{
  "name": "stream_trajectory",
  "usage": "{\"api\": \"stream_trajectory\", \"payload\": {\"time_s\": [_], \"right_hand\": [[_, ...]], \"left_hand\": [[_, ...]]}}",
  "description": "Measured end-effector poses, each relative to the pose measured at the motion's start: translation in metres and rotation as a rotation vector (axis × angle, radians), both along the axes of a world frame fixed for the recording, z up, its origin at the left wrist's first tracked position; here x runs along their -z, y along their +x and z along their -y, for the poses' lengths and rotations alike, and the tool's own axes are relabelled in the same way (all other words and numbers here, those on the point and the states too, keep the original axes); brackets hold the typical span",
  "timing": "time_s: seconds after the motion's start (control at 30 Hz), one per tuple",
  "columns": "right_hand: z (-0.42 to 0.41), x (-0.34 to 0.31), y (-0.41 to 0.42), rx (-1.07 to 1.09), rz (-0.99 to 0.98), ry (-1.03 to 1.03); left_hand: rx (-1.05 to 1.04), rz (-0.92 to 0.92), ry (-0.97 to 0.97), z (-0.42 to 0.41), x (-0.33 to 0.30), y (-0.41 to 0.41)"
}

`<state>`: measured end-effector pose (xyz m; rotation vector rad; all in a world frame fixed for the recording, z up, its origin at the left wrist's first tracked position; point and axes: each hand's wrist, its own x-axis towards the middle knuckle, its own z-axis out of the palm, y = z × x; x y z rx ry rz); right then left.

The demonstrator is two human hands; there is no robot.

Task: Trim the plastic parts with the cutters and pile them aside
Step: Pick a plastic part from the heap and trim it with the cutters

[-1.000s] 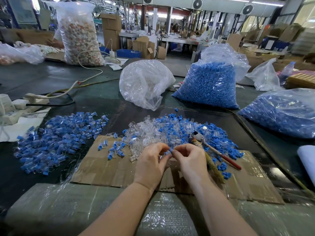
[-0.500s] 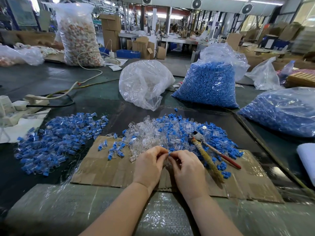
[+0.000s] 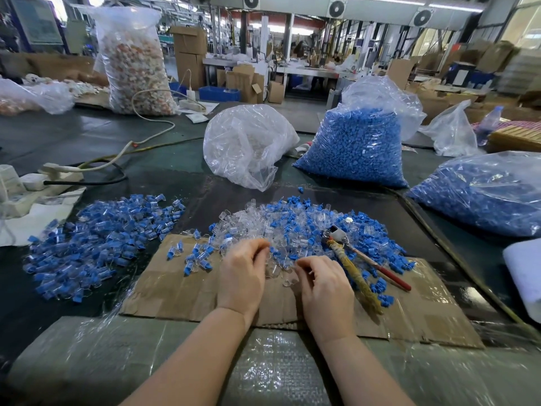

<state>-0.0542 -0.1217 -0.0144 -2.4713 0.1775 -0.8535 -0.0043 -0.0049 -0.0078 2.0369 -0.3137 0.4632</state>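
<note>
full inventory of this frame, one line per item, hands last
loose parts pile: one, clear and blue, centre, ahead of the hands
assembled parts pile: one, blue and clear, left
small cluster: a few blue-clear parts, on the cardboard's left part
cutters: one, red handle and tape-wrapped handle, lying on the pile, right of the hands
cardboard sheet: one, brown, under the work
clear bag: one, behind the pile
blue parts bags: two, centre-right and far right
tall bag: one, pale orange-white contents, back left
power strip: white, far left
left hand: fingers curled at the pile's edge
right hand: fingers curled, grip contents unclear
</note>
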Motion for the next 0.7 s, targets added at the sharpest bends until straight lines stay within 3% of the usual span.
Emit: {"api": "stream_trajectory", "payload": {"time_s": [0.3,0.47,0.7], "right_hand": [[0.01,-0.003,0.006,0.143,-0.16,-0.034],[0.015,-0.007,0.01,0.183,-0.225,-0.085],[0.016,-0.011,0.014,0.189,-0.281,-0.175]], "left_hand": [[-0.363,-0.031,0.33,-0.071,-0.003,0.045],[-0.399,-0.072,0.461,-0.091,0.004,0.05],[-0.396,-0.035,0.451,-0.074,0.002,0.047]]}}
